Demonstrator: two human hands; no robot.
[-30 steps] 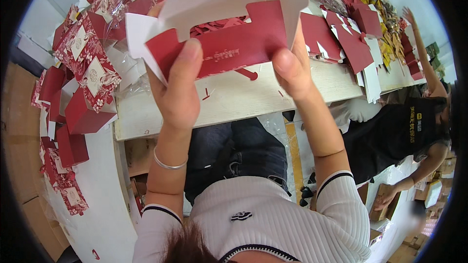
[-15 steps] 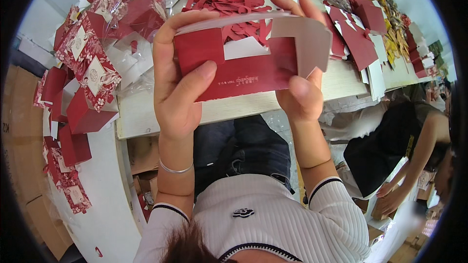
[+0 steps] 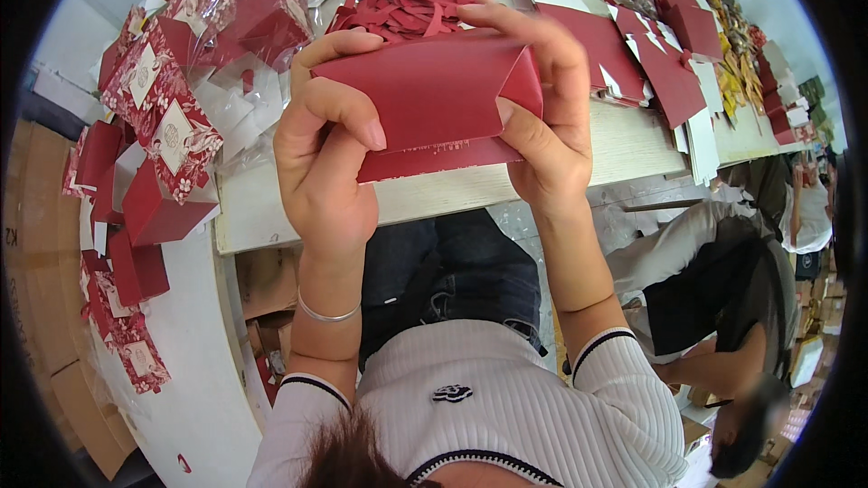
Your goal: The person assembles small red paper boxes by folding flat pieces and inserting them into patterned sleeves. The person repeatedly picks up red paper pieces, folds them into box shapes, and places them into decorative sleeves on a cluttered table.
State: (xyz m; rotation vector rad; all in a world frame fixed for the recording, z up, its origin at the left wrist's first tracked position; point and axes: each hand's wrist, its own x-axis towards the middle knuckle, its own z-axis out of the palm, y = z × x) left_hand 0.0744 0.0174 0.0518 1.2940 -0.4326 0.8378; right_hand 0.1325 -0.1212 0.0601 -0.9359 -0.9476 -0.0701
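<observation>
A red paper box (image 3: 434, 86) is held up over the table's front edge, between both of my hands. A wide red panel lies across its near side, and below it shows a narrow strip with small pale print. Around the left end, my left hand (image 3: 330, 154) is closed, with bent fingers and thumb against the panel's lower corner. My right hand (image 3: 556, 117) grips the other end, its thumb at the folded side flap and its fingers over the far edge. Just beyond the box lies a heap of red ribbons (image 3: 389, 11). The inside of the box is hidden.
Finished-looking red and floral boxes (image 3: 172, 140) crowd the left side, some in clear plastic. Flat red and white card pieces (image 3: 665, 90) are stacked at the right of the white table (image 3: 407, 203). A person (image 3: 723, 280) bends over at the right.
The red panel has folded over the box's opening, covering the gap and the pale flap. My fingers have shifted to its edges. The person at the right has bent lower.
</observation>
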